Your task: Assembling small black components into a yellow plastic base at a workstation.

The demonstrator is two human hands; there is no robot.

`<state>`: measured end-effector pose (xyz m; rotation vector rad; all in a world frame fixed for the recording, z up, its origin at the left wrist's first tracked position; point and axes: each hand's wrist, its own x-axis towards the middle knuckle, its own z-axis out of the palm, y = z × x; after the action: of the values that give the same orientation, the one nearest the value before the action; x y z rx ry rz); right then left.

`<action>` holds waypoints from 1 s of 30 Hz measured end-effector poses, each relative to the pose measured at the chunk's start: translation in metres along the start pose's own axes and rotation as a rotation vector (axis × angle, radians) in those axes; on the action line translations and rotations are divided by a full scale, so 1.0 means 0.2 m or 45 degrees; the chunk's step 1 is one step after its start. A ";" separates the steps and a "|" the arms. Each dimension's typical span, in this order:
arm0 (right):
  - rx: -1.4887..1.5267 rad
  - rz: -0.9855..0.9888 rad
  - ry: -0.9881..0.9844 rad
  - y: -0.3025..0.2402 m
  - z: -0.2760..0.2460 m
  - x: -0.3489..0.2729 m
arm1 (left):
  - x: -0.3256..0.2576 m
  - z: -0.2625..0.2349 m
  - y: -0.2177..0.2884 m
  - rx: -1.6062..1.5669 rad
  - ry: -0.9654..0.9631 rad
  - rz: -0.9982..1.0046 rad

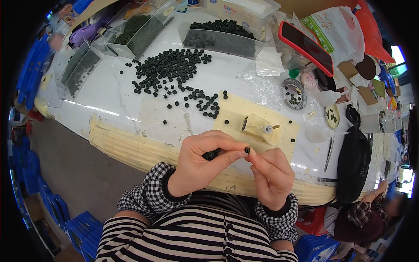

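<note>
Pinching a black part (pixel 247 150) between both hands (pixel 198 159), clear bin (pixel 244 52) heaped with black pieces (pixel 224 28)

Piece (pixel 247 150) between hands (pixel 196 159), parts (pixel 168 67) heaped beyond on table (pixel 111 89) — bins (pixel 238 51) behind, phone (pixel 307 47) right of bins

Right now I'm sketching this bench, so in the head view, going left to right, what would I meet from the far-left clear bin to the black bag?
Clear bin → left hand → small black part at the fingertips → right hand → thin metal tool → black bag.
</note>
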<state>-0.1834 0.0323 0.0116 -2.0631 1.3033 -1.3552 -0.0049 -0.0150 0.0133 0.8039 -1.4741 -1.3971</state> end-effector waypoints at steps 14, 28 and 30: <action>-0.160 0.279 0.305 -0.02 -0.07 0.04 | -0.01 -0.01 -0.03 -0.749 -0.060 -0.534; -0.411 0.225 0.431 -0.06 -0.13 0.16 | -0.01 0.00 -0.09 -1.212 -0.114 -0.760; -0.118 0.177 0.410 -0.08 -0.12 0.15 | -0.02 -0.01 -0.09 -1.233 -0.137 -0.760</action>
<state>-0.1926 0.0207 0.0505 -1.8223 1.6363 -1.6391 -0.0050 -0.0150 -0.0060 0.5294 -0.4537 -2.3328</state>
